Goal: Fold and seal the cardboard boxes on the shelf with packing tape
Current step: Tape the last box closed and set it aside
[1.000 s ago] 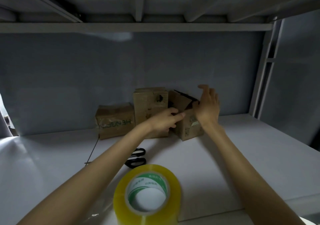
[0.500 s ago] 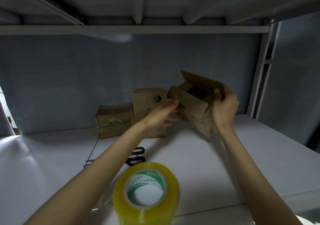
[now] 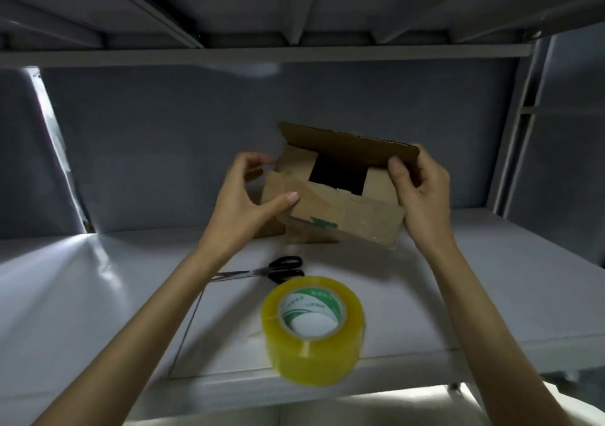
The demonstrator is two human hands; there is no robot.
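Note:
Both hands hold a small brown cardboard box (image 3: 347,216) lifted above the white shelf (image 3: 491,288), its top flaps open and the dark inside showing. My left hand (image 3: 244,196) grips the box's left end, thumb on the front flap and fingers curled over the top. My right hand (image 3: 422,193) grips its right end, thumb on the raised back flap. A roll of yellowish packing tape (image 3: 312,329) stands near the shelf's front edge, between my forearms. Another cardboard box (image 3: 271,229) is partly hidden behind the held one.
Black-handled scissors (image 3: 265,270) lie on the shelf just behind the tape roll. A grey back wall (image 3: 163,150) closes the shelf, an upper shelf (image 3: 262,55) runs overhead, and a metal upright (image 3: 520,124) stands at the right.
The box has been brought from the back of the shelf toward me and turned so its opening faces me. My left hand moved onto its left end. The view has shifted left.

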